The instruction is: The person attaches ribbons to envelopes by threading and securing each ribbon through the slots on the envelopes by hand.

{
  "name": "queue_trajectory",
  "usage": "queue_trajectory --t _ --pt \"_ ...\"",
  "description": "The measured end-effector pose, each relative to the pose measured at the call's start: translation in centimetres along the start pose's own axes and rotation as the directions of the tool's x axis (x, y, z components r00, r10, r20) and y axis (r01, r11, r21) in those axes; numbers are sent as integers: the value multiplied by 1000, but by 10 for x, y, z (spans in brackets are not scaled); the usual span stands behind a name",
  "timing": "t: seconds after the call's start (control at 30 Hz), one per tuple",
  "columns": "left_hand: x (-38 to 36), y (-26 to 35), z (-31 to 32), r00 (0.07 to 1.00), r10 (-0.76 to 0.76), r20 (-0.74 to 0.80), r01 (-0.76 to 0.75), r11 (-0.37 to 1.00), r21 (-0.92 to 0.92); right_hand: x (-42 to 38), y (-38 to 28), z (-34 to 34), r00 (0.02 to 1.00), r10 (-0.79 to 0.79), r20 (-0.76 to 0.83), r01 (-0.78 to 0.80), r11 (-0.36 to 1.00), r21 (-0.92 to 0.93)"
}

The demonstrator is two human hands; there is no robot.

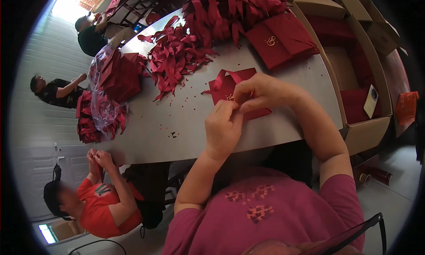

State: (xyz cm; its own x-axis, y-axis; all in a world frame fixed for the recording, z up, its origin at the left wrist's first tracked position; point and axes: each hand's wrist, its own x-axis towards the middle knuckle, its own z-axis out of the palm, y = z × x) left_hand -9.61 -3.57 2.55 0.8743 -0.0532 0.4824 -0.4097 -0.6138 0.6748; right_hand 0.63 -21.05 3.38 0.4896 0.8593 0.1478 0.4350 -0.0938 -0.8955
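Note:
A small dark-red paper gift bag (245,74) with a gold logo lies flat on the table in front of me. Its satin ribbon handle (220,80) loops over the bag's upper left part. My left hand (223,124) is closed in a pinch at the bag's lower left edge. From the right, my right hand (262,94) reaches over the bag, thumb and fingertips pressed together. The fingertips of both hands meet above the logo, and whatever is between them is hidden.
A heap of loose red ribbons (175,55) lies across the table (186,135), with stacked red bags (283,38) behind. More bags in clear plastic (104,91) stand left. At right, an open carton (367,124) holds a phone (371,101). Several co-workers sit left; one wears a red shirt (106,210).

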Motion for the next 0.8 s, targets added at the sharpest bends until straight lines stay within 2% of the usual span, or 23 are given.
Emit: queue_trajectory --t 0.03,0.07,0.1,0.13,0.2,0.23,0.3,0.37,0.4,0.47,0.5,0.57,0.6,0.67,0.7,0.77,0.8 --pt "-4 -2 -3 997 -26 68 27 999 -22 0 -2 0 1000 1 4 -1 1000 1" --pt "-8 -5 -7 989 -50 137 57 997 -44 0 -6 -2 992 62 109 -65 998 20" --pt "-12 -7 -11 989 -55 134 62 997 -46 0 -8 -3 969 120 215 -130 991 31" --pt "-16 -9 -15 980 -158 118 171 979 -108 0 -3 -2 967 123 221 -134 990 34" --pt "-23 -24 -26 926 -372 71 379 909 -176 0 10 -1 991 93 92 -92 996 -16" --pt "-24 -36 -33 879 -477 32 474 861 -184 0 9 -1 991 95 96 -95 995 -10" --pt "-20 -46 -41 842 -538 44 539 833 -126 1 1 -2 967 254 11 -252 956 153" --pt "-11 -46 -43 713 -667 214 687 727 -22 2 -1 3 961 276 14 -274 946 174" --pt "-10 -49 -38 711 -670 214 689 724 -22 3 -1 5 954 298 13 -295 936 190" --pt "-8 -54 -24 784 -588 200 603 798 -16 5 6 12 945 328 22 -326 928 178" --pt "-5 -52 -20 784 -587 202 602 799 -15 6 11 15 934 356 28 -356 920 165" --pt "1 -45 -17 740 -655 155 671 701 -240 8 17 18 929 369 27 -368 914 173" --pt "4 -44 -17 740 -654 158 671 702 -237 8 19 19 925 379 31 -378 908 178" --pt "7 -43 -19 632 -719 290 745 461 -482 9 25 17 929 367 55 -369 903 220" --pt "8 -43 -18 631 -719 290 746 462 -479 10 28 15 932 353 79 -361 896 257" --pt "10 -43 -16 610 -730 308 709 328 -625 10 30 15 938 341 62 -345 904 253" --pt "12 -45 -15 610 -730 310 711 330 -621 10 31 15 943 330 49 -331 912 244"
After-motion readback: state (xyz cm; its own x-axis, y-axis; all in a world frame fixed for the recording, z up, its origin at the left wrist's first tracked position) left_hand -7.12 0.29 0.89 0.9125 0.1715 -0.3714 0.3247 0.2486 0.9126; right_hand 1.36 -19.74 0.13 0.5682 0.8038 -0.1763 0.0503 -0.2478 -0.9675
